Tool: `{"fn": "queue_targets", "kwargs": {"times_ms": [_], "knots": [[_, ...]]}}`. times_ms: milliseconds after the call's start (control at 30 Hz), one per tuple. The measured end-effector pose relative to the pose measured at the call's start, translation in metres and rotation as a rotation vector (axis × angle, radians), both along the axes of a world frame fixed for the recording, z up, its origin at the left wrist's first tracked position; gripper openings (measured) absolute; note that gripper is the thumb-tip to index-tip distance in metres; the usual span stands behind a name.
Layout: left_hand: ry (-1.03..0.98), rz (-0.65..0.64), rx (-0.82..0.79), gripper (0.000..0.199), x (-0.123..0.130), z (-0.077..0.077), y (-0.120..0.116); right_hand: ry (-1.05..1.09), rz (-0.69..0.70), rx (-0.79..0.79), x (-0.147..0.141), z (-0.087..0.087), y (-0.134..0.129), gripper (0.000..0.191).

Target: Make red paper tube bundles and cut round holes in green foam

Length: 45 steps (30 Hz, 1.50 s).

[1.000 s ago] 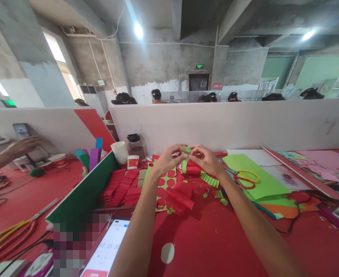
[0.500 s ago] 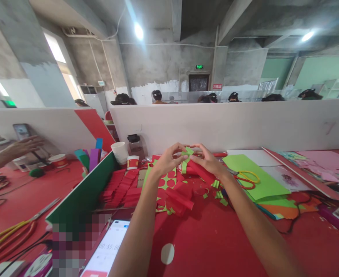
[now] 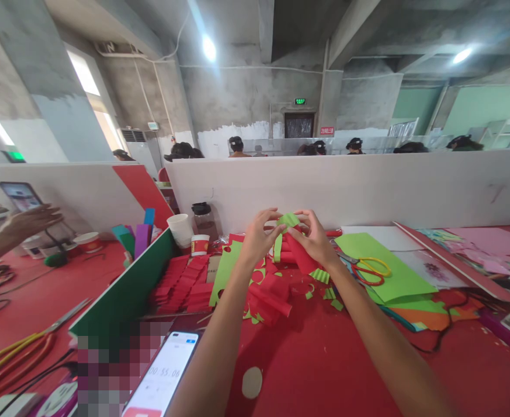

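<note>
Both hands are raised over the far part of the red table. Pinched between the fingertips of my left hand (image 3: 260, 234) and my right hand (image 3: 318, 240) is a green paper strip (image 3: 288, 219), creased and bent. A rolled piece of red paper (image 3: 299, 255) hangs just under it, against my right fingers; whether the two are joined I cannot tell. Below lie red paper rolls (image 3: 276, 295) and small green scraps (image 3: 328, 293). A green sheet with round holes (image 3: 229, 260) lies partly behind my left forearm.
Scissors (image 3: 370, 269) rest on green sheets (image 3: 394, 272) at right. Stacked red strips (image 3: 181, 284), paper cups (image 3: 179, 230) and a jar (image 3: 203, 220) stand left, beside a green divider (image 3: 120, 295). A phone (image 3: 163, 370) lies in front. Another person's hand (image 3: 33, 223) is far left.
My hands have turned the green strip, which now shows a broader, creased face. The red roll beneath hangs steeper. The other person's phone at far left has shifted and tilted.
</note>
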<state>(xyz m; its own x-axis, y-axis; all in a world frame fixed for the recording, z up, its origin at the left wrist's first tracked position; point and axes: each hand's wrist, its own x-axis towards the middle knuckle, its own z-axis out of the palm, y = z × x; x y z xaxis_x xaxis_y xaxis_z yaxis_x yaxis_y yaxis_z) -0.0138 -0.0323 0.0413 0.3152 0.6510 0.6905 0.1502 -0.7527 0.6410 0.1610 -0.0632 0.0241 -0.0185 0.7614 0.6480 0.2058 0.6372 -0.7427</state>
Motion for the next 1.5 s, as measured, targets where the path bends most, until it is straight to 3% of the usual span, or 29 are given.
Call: {"fn": "queue_targets", "kwargs": {"times_ms": [200, 400, 733, 867, 1367, 1500], "knots": [[-0.021, 0.068, 0.077, 0.025, 0.004, -0.001, -0.002, -0.025, 0.004, 0.036, 0.000, 0.002, -0.002, 0.052], [-0.065, 0.042, 0.036, 0.027, 0.006, -0.001, -0.002, 0.013, -0.006, 0.040, 0.000, -0.002, 0.002, 0.051], [-0.117, -0.135, -0.280, 0.041, 0.013, -0.002, -0.007, 0.056, 0.031, 0.020, -0.003, -0.001, -0.001, 0.049], [-0.145, -0.176, -0.327, 0.039, 0.013, 0.000, -0.010, 0.026, 0.032, 0.019, -0.003, -0.001, -0.002, 0.046], [-0.152, -0.189, -0.295, 0.045, 0.011, -0.002, -0.003, 0.133, 0.034, -0.037, -0.001, -0.005, 0.002, 0.043], [-0.154, -0.174, -0.263, 0.046, 0.012, -0.002, -0.001, 0.190, 0.091, -0.037, -0.001, -0.004, 0.003, 0.045]]}}
